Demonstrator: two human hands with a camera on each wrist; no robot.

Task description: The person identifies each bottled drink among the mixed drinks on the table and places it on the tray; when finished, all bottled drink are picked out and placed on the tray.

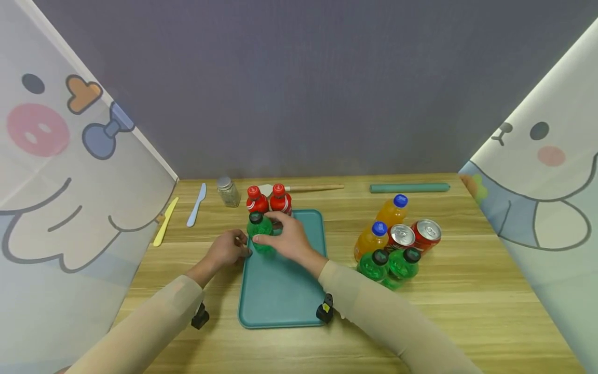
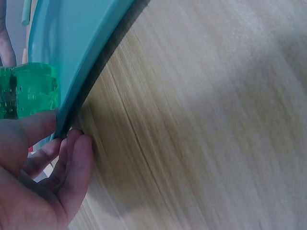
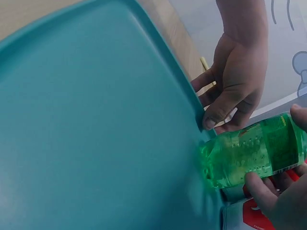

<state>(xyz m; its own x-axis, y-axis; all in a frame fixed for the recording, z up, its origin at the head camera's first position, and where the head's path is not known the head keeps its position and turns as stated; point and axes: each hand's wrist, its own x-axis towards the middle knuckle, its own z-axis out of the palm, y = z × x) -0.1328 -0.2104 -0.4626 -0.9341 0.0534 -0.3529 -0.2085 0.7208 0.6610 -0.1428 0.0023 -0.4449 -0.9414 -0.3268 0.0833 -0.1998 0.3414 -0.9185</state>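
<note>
My right hand [image 1: 289, 239] grips a green soda bottle [image 1: 260, 228] with a black cap, over the left side of the teal tray [image 1: 285, 296]. In the right wrist view, the base of that bottle [image 3: 235, 160] is at the tray surface, close to the rim. My left hand [image 1: 227, 248] pinches the tray's left rim, thumb [image 2: 41, 125] above and fingers curled below, as the left wrist view shows. Two bottles with red caps, one left [image 1: 256, 201] and one right [image 1: 281, 198], stand just behind the green bottle; their bases are hidden.
Right of the tray cluster two orange-drink bottles [image 1: 371, 240], two red cans [image 1: 426, 235] and two green bottles [image 1: 402, 266]. Along the back lie a teal rod [image 1: 409, 187] and a wooden-handled utensil [image 1: 317, 187]. A shaker jar [image 1: 228, 191], blue knife [image 1: 196, 204] and yellow knife [image 1: 165, 222] are left.
</note>
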